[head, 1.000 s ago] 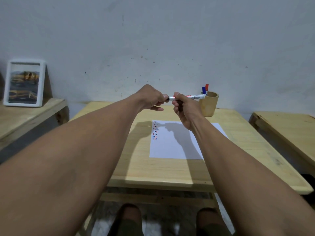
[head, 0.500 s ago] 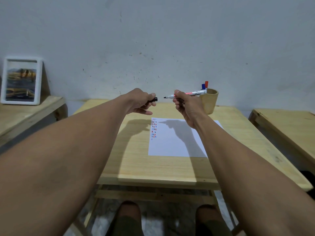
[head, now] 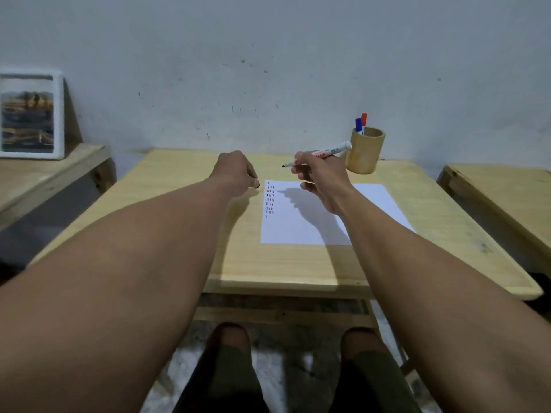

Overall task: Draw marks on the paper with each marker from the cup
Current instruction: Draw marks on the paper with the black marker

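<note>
Wooden table bears everything, a framed picture leaning far left on a side bench. Since a second ago the black cap was pulled off and is pinched in the left hand, lowered beside the paper. The bared marker is clamped in the right hand above the sheet, so marking appears next. Two markers wait in the cup; nothing obstructs.

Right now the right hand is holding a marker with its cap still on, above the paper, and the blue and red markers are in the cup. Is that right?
Not quite. The head view shows the marker in the right hand is uncapped: its dark tip is bare. The rest holds: it is above the paper, and the blue marker and red marker stand in the cup.
</note>
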The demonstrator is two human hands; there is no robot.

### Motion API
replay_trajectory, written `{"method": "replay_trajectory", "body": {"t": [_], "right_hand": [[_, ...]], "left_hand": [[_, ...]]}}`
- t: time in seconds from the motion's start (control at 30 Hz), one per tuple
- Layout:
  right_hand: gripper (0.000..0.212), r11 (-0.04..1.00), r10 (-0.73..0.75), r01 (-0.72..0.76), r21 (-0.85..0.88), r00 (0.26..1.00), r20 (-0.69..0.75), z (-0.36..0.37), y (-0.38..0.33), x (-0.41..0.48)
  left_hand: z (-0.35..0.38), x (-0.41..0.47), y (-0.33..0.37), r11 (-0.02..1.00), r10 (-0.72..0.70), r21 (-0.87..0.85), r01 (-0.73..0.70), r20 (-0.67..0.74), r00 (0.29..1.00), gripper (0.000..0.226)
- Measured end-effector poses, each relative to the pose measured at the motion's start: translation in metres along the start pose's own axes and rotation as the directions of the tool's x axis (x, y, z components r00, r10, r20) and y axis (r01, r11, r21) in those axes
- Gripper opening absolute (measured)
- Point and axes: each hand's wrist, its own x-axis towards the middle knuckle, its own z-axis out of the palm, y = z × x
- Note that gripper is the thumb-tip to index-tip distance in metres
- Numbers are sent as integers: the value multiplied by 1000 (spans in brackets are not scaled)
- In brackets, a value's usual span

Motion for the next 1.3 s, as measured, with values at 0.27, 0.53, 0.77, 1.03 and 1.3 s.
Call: {"method": "replay_trajectory", "body": {"t": [0.27,0.53,0.77,1.03,1.3], "right_hand": [[24,983,-36,35,-182,999,0,9,20,-6],[12,963,-46,50,-264,999,24,23,31,-19],[25,896,-78,55,-441,996,-35,35,43,-28],[29,820,-178,116,-560,982,-57,40,50,-41],[35,774,-206,129,-619,977,-53,40,49,-44]], "left_hand": [[22,-10,-12,996,34,78,-33,-11,999,30],[24,-44,-24,984,57,173,-42,-83,995,45],[32,-81,-24,977,109,193,-90,-89,990,32],[28,-93,-28,951,151,265,-162,60,987,45],[32,-87,-34,920,183,331,-208,103,978,47]]}}
